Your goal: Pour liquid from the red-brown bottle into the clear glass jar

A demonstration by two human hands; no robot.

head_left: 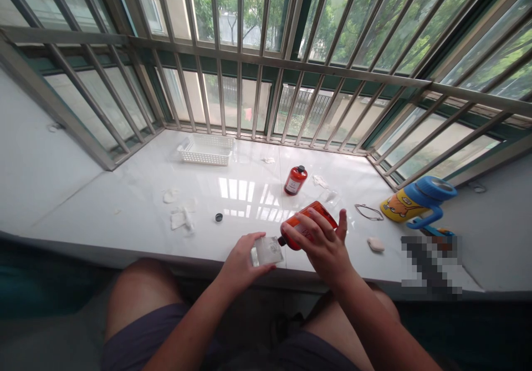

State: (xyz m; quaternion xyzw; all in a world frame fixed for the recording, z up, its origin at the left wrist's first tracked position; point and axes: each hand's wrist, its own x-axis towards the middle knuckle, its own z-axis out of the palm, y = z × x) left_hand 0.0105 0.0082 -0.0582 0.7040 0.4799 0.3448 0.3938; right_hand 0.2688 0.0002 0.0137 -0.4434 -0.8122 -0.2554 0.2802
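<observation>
White basket point(205, 150) sits at the back of the sill point(124, 204), clear of my arms. Cotton scraps point(180, 218) and a black cap point(218, 217) lie loose within reach. My left hand point(241, 263) pinches a square pad point(269, 250) by its edge, leaving its face free. The orange bottle point(310, 221), over the sill's near edge, is tilted neck-down so its mouth meets the pad. My right hand point(326, 246) wraps it, fingers closed. Small red bottle point(295, 180) stands upright behind. Yellow cup point(415, 200) far right.
</observation>
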